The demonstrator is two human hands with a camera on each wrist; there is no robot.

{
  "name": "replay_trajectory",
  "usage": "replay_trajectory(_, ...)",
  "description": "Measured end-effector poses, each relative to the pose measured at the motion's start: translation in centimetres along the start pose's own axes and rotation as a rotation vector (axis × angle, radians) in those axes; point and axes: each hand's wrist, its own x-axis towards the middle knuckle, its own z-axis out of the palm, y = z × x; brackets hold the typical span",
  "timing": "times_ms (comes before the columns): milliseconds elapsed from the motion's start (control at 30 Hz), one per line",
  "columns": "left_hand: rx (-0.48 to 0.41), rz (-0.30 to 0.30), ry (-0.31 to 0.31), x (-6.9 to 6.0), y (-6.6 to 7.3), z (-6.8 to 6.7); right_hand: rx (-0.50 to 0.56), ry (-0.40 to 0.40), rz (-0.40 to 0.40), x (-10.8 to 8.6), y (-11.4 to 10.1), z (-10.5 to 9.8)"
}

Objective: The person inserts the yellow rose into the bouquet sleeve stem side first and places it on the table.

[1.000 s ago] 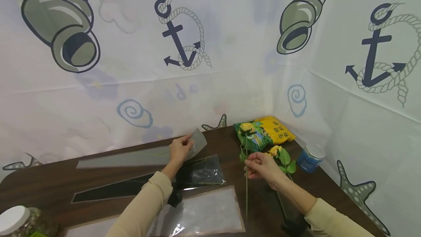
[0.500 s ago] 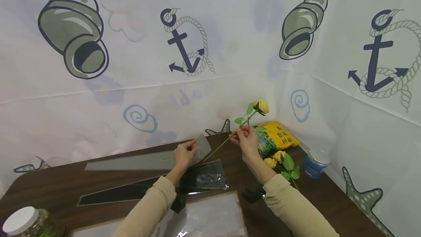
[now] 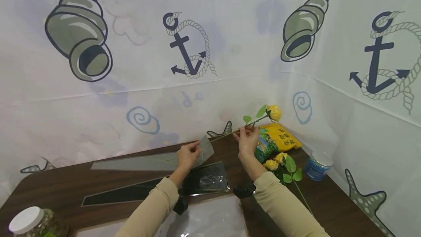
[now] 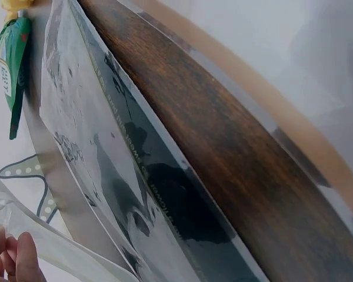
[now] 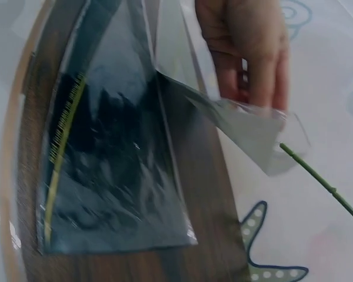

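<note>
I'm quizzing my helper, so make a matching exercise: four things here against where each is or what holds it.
1. Grey plastic sleeve
2. Uppermost yellow rose
3. Blue can
4. White-lidded jar

A. Lower left in the head view
B. Pinched by the right hand
C. Right of the fertilizer bag
D. Held at one end by the left hand

Pairs: 1-D, 2-B, 3-C, 4-A

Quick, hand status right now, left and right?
Left hand: closed, pinching the grey sleeve.
Right hand: closed, holding a yellow rose by its stem.
</note>
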Motion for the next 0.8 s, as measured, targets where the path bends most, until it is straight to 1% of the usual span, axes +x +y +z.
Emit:
replay_trajectory(167,-0.016,0.011,-0.005,-0.2,0.2,0.0,-0.007,-0.013,-0.002,-1.1,0.9,0.7)
replay_trajectory(233,-0.023,0.014,-0.013,-0.2,0.3,0.0,0.001,-0.019,0.012,-1.4,1.3,0.9)
replay_trajectory(433,-0.062,-0.012,-0.054,-0.3,0.5,-0.1,0.009,-0.035,0.021,-2.3,2.2,1.5)
replay_trajectory(533,-0.066,-0.017,-0.06,-0.3,0.7,-0.1,0.003,-0.054,0.024,-2.7,2.5,1.8)
replay_trajectory(667,-0.072,-0.019,-0.071,-0.2,1.2,-0.1,-0.022,-0.082,0.05,-3.1,2.9,2.0)
replay_trajectory(800,-0.101,-0.022,-0.076,-0.1,1.9,0.1,-0.05,-0.095,0.059,-3.6,3.3,2.3)
